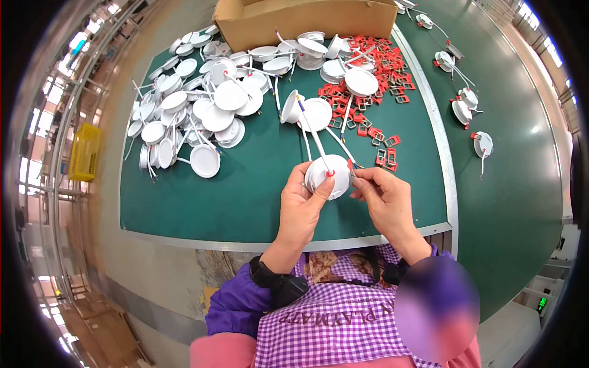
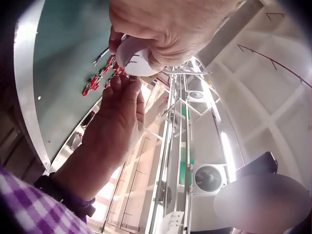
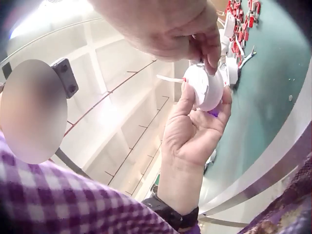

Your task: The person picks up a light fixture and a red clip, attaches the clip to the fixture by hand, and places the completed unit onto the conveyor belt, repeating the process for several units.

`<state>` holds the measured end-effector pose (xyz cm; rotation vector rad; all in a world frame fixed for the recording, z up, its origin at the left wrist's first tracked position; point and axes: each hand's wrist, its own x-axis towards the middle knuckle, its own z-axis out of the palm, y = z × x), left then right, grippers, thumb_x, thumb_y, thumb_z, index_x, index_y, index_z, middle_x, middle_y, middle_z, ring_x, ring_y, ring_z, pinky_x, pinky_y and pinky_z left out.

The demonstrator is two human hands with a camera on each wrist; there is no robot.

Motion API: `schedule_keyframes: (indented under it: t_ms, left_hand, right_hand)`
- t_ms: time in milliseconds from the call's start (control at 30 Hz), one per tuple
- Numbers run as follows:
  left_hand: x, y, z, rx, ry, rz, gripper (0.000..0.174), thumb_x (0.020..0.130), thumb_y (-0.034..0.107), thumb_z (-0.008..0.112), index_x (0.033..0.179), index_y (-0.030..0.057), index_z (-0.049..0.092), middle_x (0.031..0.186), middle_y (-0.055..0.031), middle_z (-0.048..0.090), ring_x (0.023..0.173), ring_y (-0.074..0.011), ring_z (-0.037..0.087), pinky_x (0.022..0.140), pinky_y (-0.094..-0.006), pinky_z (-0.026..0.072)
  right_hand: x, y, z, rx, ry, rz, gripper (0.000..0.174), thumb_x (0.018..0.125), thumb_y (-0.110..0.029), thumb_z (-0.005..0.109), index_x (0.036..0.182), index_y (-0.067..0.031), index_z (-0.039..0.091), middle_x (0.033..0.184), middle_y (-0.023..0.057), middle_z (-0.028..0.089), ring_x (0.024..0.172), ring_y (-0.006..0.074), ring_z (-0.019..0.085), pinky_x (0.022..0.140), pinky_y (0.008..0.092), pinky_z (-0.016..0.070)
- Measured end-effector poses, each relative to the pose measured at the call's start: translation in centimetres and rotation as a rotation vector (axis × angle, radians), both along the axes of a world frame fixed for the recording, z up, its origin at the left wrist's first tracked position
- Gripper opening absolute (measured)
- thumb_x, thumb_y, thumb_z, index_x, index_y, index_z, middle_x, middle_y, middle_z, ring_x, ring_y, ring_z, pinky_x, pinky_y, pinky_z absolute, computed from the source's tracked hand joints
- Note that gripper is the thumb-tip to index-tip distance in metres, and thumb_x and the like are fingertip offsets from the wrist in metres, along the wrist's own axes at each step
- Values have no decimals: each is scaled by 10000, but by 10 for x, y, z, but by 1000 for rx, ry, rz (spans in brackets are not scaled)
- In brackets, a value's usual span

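Note:
My left hand [image 1: 300, 205] grips a round white lamp [image 1: 331, 179] by its rim, with the thumb on its back beside a red cable grommet. A white cable runs up from it. At the lamp's right edge, my right hand [image 1: 388, 199] pinches a small red and metal clip [image 1: 351, 167], partly hidden by the fingers. In the right wrist view the left hand [image 3: 192, 134] holds the lamp [image 3: 205, 87] from below, while the right hand [image 3: 168, 29] touches its upper edge. The left wrist view shows the right hand's [image 2: 114, 119] fingertips against the lamp [image 2: 134, 56].
Many white lamps [image 1: 216, 116] with cables lie piled on the green table [image 1: 245, 205] at the left. Loose red clips [image 1: 391, 67] cover its back right, near a cardboard box [image 1: 307, 24]. Lamps with clips [image 1: 483, 144] stand spaced along a green surface [image 1: 515, 202] further right.

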<state>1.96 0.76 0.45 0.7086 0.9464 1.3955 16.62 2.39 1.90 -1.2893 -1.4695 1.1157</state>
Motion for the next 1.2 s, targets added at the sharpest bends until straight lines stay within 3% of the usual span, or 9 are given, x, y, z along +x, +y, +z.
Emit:
schedule_keyframes:
  t_ms: [133,300,433,900,1033,1133,1200]
  left_hand:
    - [3,-1,-7,32,23,10,301,869,75,609,1114,-14,458,1022,-71,578,928,-114,573,805,-248,477]
    - [7,-1,-9,112,73,62,304,868,72,611,1113,-18,456,1019,-66,575,922,-106,565,791,-243,475]
    - [7,0,-12,130,87,70,302,868,72,611,1109,-21,455,1020,-65,571,918,-104,563,781,-241,476]
    - [3,-2,-15,153,141,-6,310,856,82,632,1109,-4,475,996,-40,575,902,-85,552,768,-227,466]
    - [0,-4,-9,135,109,-50,313,851,76,637,1110,1,478,1001,-40,577,903,-87,554,776,-231,468]
    - [-3,-8,-9,88,98,-66,319,847,63,637,1118,8,479,1013,-44,580,920,-96,560,794,-240,469]
    - [-4,-11,-6,63,39,-103,339,838,7,617,1140,9,463,1067,-76,580,977,-134,567,849,-277,473]
  right_hand:
    - [-5,-6,-8,91,-44,-23,95,827,-9,602,912,32,609,762,113,630,603,161,628,559,264,494]
    - [-2,-6,-9,408,-305,-143,112,817,11,599,929,17,606,772,121,605,600,198,618,540,284,480]
    - [-2,-7,-5,397,-277,-81,120,818,17,592,938,18,604,769,118,605,595,188,614,539,281,481]
    - [-10,-13,-2,194,-96,-68,95,829,40,571,922,31,588,768,116,600,629,166,642,544,263,496]
    - [-4,-11,-5,226,-163,-65,120,828,30,581,947,25,568,806,107,611,650,151,644,558,250,493]
    - [-1,-15,-1,-72,84,-13,262,836,-8,602,1076,15,499,939,93,630,683,128,641,578,230,482]
    - [-1,-18,3,-140,154,-19,280,842,-12,599,1098,15,489,951,101,628,690,128,640,585,229,485]
